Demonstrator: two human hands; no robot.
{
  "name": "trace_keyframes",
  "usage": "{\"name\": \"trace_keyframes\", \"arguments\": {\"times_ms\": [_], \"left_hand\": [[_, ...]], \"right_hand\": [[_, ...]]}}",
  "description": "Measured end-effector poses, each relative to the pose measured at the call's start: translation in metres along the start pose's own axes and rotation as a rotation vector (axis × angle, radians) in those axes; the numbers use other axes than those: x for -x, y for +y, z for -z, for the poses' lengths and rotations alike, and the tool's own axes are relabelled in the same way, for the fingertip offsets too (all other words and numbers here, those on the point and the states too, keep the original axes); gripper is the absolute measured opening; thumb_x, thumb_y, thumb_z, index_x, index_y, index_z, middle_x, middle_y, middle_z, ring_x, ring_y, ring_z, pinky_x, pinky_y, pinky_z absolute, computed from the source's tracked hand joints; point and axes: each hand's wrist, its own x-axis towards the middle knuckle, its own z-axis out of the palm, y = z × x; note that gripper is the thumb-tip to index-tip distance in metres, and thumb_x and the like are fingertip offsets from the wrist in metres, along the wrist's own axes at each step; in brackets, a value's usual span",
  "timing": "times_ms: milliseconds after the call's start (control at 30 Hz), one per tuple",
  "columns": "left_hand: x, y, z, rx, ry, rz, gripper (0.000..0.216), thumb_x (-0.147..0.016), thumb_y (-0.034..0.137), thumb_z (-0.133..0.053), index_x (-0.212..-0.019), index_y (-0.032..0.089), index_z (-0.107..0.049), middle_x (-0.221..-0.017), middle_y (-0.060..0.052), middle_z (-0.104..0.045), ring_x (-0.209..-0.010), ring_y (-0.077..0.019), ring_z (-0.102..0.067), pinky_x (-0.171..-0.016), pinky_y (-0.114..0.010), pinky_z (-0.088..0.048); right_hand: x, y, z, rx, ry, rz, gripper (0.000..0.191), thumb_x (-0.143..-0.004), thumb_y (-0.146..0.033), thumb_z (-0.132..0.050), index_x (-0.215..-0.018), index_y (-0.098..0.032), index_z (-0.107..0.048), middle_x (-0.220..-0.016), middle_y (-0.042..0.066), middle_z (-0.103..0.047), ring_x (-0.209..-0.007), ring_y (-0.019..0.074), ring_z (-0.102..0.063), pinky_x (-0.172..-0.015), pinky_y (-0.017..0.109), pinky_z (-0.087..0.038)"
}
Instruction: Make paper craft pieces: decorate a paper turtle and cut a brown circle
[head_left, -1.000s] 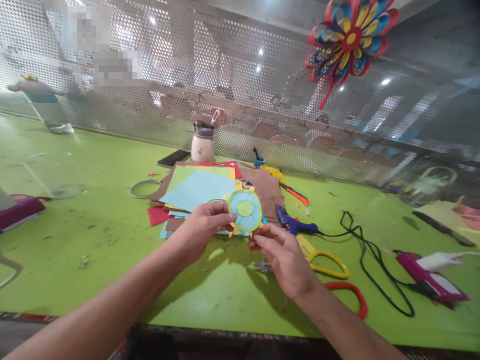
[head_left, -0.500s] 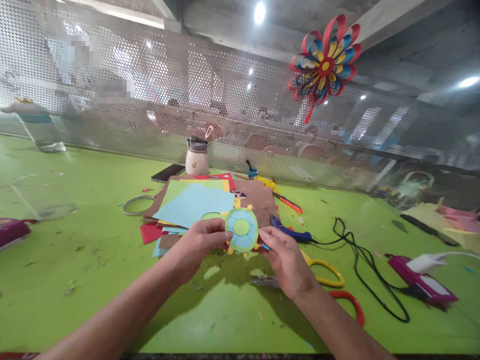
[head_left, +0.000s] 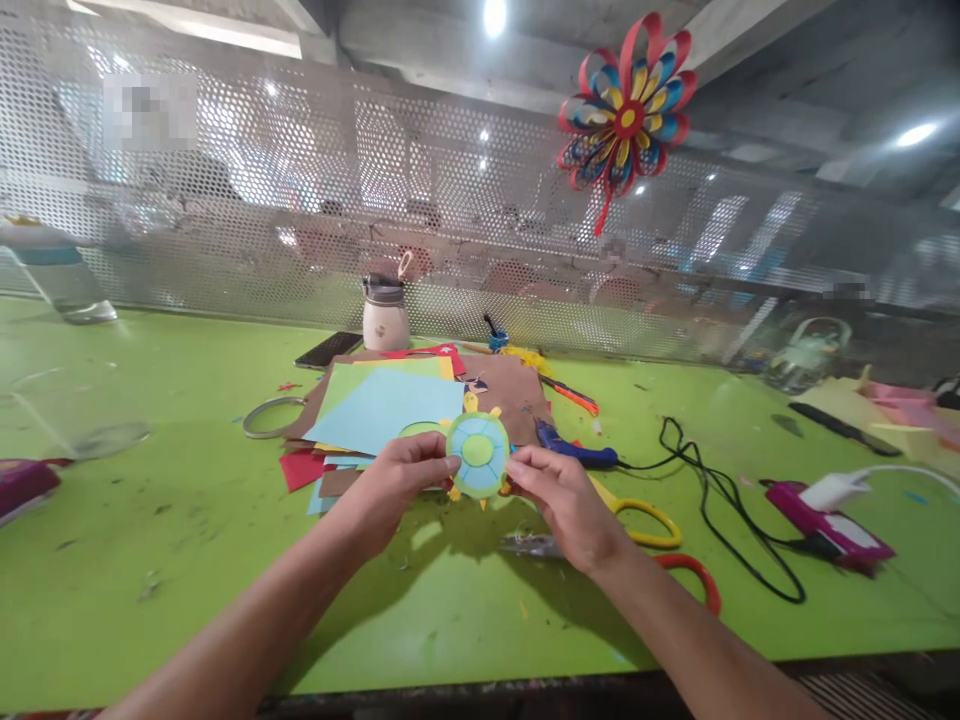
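Note:
I hold a round paper turtle, blue and green with small yellow legs, above the green table. My left hand pinches its left edge with thumb and fingers. My right hand pinches its right edge. Both hands hover over the table, just in front of a stack of coloured paper sheets.
A blue glue gun with a black cord lies to the right, with yellow-handled scissors and red-handled scissors. A cream bottle, a phone and a tape ring sit behind. A paper flower hangs on the mesh wall.
The view has tilted upward. Both hands keep pinching the paper turtle, which now sits slightly lower and further left in the view; my right fingers moved up to its right edge.

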Motion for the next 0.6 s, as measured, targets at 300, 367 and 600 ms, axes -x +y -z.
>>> {"name": "trace_keyframes", "arguments": {"times_ms": [300,367,600], "left_hand": [[0.0016,0.0012,-0.0025,-0.023,-0.023,-0.029,0.025,-0.071,0.04,-0.076,-0.073,0.018,-0.065,-0.076,-0.003,-0.063,-0.081,-0.022,-0.057,-0.079,-0.035,-0.04],[0.0018,0.0004,-0.0028,-0.023,-0.015,-0.035,0.026,-0.071,0.04,-0.076,-0.073,0.017,-0.065,-0.075,-0.003,-0.063,-0.078,-0.0208,-0.055,-0.076,-0.033,-0.04],[-0.0026,-0.0085,-0.0036,0.047,0.073,-0.035,0.033,-0.07,0.046,-0.08,-0.071,0.018,-0.063,-0.07,0.0,-0.06,-0.07,-0.0162,-0.054,-0.072,-0.03,-0.041]], "right_hand": [[-0.0018,0.0022,0.0005,0.051,0.008,0.005,0.025,-0.078,-0.042,-0.079,-0.078,-0.018,-0.073,-0.075,0.001,-0.068,-0.073,0.0155,-0.055,-0.072,0.029,-0.042],[-0.0018,0.0026,0.0004,0.063,0.02,0.006,0.026,-0.077,-0.043,-0.08,-0.076,-0.018,-0.072,-0.073,0.0,-0.067,-0.071,0.0153,-0.054,-0.07,0.029,-0.042],[-0.0029,0.0095,-0.0047,0.065,0.1,0.008,0.03,-0.074,-0.045,-0.081,-0.072,-0.018,-0.071,-0.068,0.0,-0.065,-0.068,0.0157,-0.054,-0.069,0.03,-0.043]]}}
